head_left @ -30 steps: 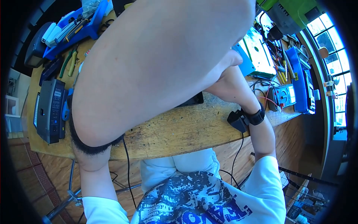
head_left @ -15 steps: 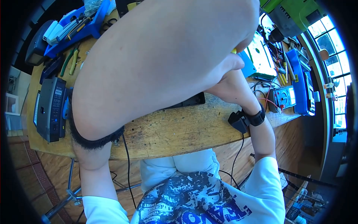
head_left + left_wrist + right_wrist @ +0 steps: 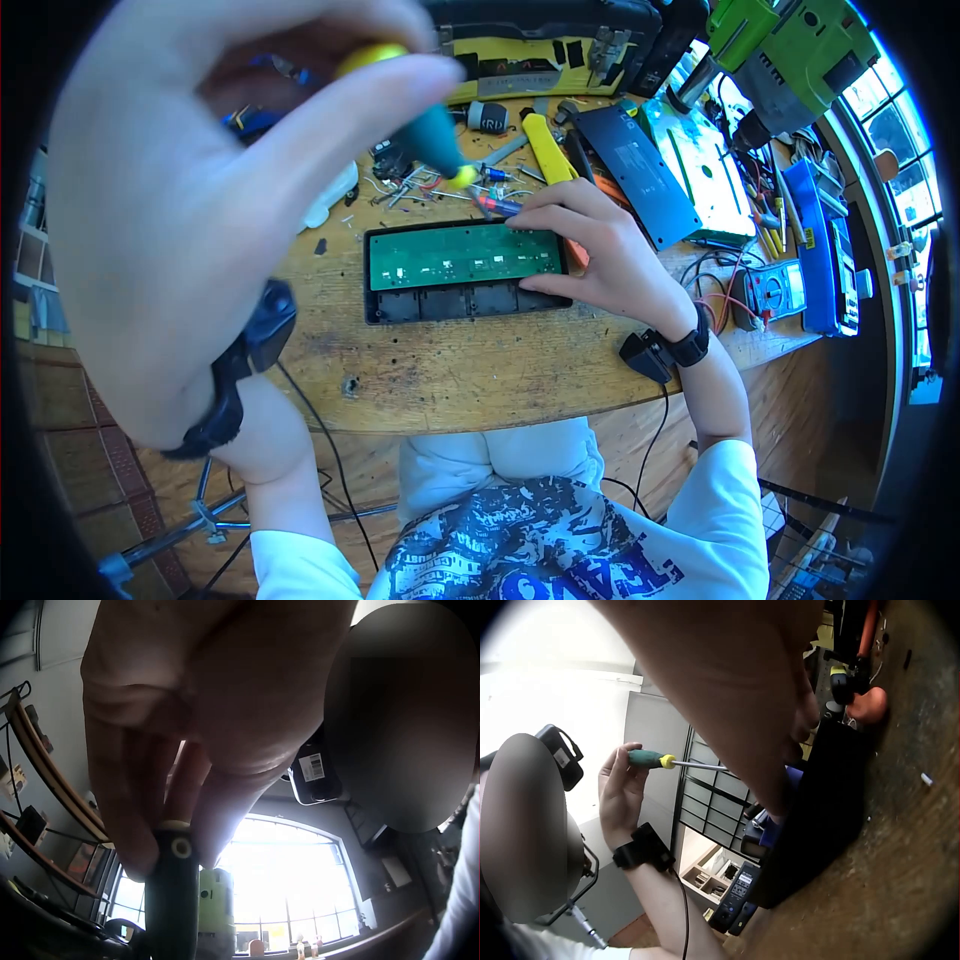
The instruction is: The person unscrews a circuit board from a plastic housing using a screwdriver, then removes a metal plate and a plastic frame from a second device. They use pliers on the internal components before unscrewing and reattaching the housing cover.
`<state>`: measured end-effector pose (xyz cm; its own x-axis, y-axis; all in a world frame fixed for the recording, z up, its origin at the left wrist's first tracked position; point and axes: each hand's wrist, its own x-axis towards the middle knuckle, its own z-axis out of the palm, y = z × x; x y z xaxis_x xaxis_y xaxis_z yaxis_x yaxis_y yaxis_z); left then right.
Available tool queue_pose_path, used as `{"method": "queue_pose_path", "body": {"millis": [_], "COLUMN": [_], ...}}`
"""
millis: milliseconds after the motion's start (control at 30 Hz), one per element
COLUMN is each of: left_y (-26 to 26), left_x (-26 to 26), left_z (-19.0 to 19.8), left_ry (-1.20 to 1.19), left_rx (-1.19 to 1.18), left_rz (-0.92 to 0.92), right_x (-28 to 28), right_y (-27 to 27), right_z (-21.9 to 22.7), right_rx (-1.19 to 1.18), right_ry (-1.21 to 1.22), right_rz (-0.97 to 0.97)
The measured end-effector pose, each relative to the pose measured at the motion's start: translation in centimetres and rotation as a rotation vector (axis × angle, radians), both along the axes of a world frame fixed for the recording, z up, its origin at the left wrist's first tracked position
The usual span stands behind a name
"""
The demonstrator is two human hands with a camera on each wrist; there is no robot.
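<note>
My left hand, raised close to the camera, holds a screwdriver by its teal-and-yellow handle. The right wrist view shows this screwdriver with its shaft bare, and the left wrist view shows fingers around the handle. On the bench lies a black case with a green circuit board inside and open compartments along its near side. My right hand grips the case's right end, fingers over the far part and thumb at the near part. The shaft's tip appears near the far edge; contact cannot be told.
Behind the case lie loose screws and small tools, yellow-handled cutters and a dark blue panel. A multimeter with leads and a blue tray stand right. A green drill stands at the back right.
My left arm, which lay across the view, has drawn back to the left, and its hand and screwdriver now show. The case, the board and my right hand's fingers have come into sight.
</note>
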<state>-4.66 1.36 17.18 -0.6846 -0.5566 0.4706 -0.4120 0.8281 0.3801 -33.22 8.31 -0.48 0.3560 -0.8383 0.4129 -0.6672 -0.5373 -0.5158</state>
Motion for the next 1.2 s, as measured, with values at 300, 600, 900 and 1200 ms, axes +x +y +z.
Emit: {"method": "queue_pose_path", "body": {"millis": [300,600,900,1200], "left_y": [3.9,6.3,7.1,6.7], "left_x": [8.7,14.4,15.2,14.8], "left_z": [-6.4,-16.0,-17.5,-17.1], "left_ry": [0.384,0.570,0.440,0.081], "left_rx": [0.252,0.357,0.403,0.377], "left_rz": [0.513,0.738,0.802,0.855], "right_x": [0.2,0.1,0.1,0.0], "right_y": [0.4,0.3,0.4,0.6], "right_z": [0.5,0.1,0.3,0.4], "right_rx": [0.006,-0.030,-0.018,0.009], "right_ry": [0.082,0.136,0.144,0.137], "right_rz": [-0.008,0.000,-0.003,-0.015]}}
